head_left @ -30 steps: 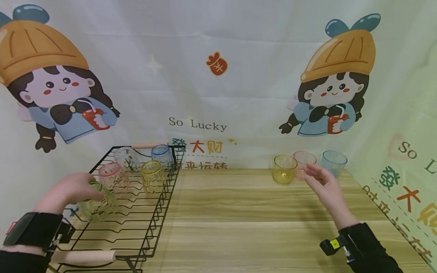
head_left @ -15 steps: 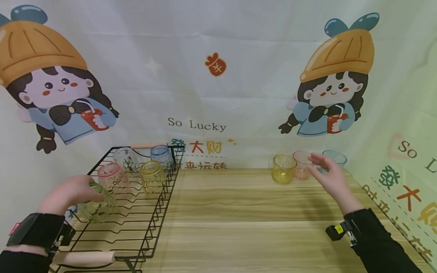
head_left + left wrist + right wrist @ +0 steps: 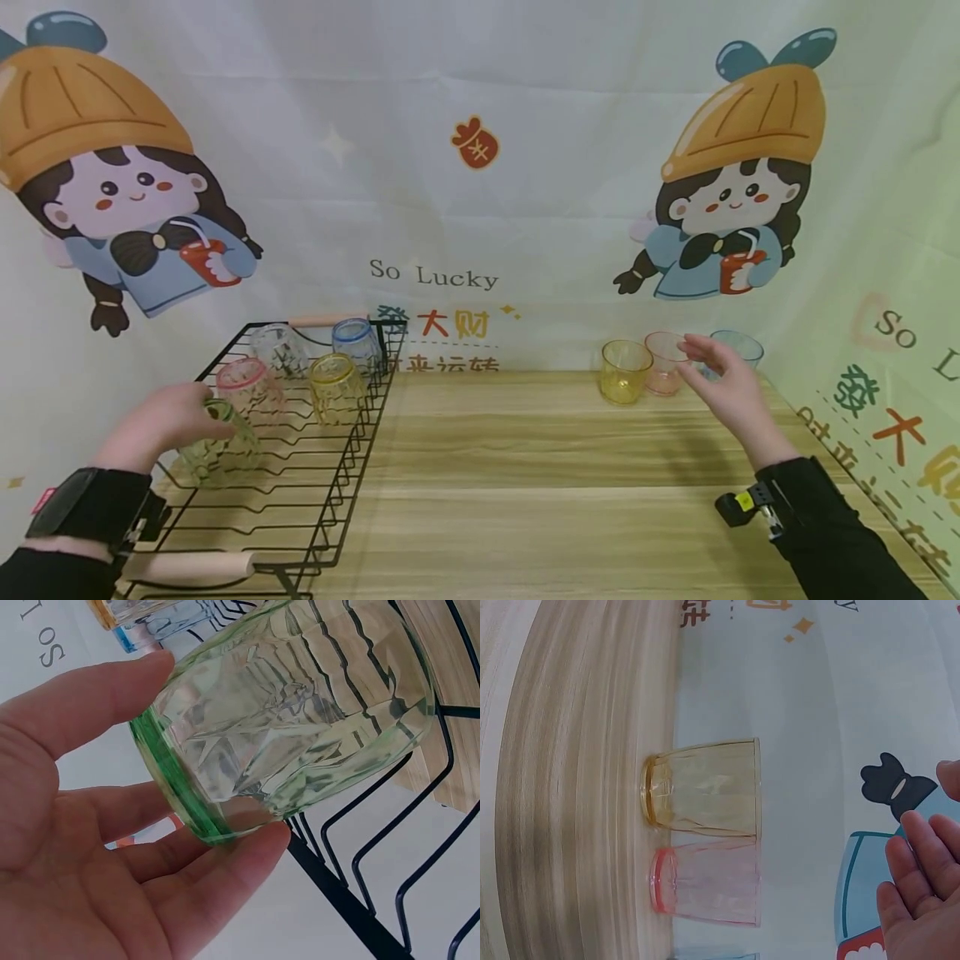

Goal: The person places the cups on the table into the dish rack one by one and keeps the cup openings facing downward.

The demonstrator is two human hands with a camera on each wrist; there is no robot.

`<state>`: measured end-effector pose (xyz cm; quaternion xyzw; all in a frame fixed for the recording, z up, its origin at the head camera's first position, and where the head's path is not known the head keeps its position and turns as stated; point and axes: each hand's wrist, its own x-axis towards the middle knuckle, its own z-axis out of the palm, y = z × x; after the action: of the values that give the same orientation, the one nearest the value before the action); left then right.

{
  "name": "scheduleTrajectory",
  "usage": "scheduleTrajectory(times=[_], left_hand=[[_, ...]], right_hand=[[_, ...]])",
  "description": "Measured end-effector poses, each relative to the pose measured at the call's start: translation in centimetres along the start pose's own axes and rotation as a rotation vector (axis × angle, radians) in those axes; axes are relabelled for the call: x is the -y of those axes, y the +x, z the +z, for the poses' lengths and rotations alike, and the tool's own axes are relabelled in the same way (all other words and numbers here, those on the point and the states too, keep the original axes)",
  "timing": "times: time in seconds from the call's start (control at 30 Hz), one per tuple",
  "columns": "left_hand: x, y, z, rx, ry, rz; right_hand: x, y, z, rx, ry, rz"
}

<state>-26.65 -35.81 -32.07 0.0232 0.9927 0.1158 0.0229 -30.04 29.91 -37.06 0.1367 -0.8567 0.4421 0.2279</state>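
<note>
My left hand (image 3: 161, 423) pinches an upside-down green glass tumbler (image 3: 300, 720) by its thick base, thumb on one side and fingertips on the other. The tumbler sits at the near left part of a black wire rack (image 3: 255, 528). On the right, my right hand (image 3: 726, 390) hangs with relaxed fingers and holds nothing. It is near an upright pink glass (image 3: 663, 375) and partly covers a blue glass (image 3: 738, 346) in the head view. A yellow glass (image 3: 624, 379) stands upright just left of the pink one.
Several other upturned glasses stand on the rack: a pink one (image 3: 251, 392), a clear one (image 3: 279, 350), a yellow one (image 3: 337, 392) and a blue one (image 3: 356, 346). A wooden table (image 3: 525, 500) lies between rack and upright glasses. A printed cloth (image 3: 420, 183) hangs behind.
My right hand has shifted right, away from the pink glass, then stayed still. My left hand has moved slightly to the right with the green tumbler.
</note>
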Motion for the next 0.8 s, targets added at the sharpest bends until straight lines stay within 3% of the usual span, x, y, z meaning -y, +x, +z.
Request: scheduleTrajectory(times=[0.4,0.67,0.8], left_hand=[[0.01,0.18,0.05,-0.029,-0.014,-0.006],[-0.09,0.08,-0.06,0.010,-0.023,-0.012],[-0.39,0.02,-0.06,-0.027,-0.033,-0.001]], right_hand=[[-0.48,-0.07,0.06,-0.020,0.018,0.014],[-0.35,0.06,-0.20,0.003,-0.015,0.017],[-0.43,0.25,-0.37,0.011,-0.028,0.033]])
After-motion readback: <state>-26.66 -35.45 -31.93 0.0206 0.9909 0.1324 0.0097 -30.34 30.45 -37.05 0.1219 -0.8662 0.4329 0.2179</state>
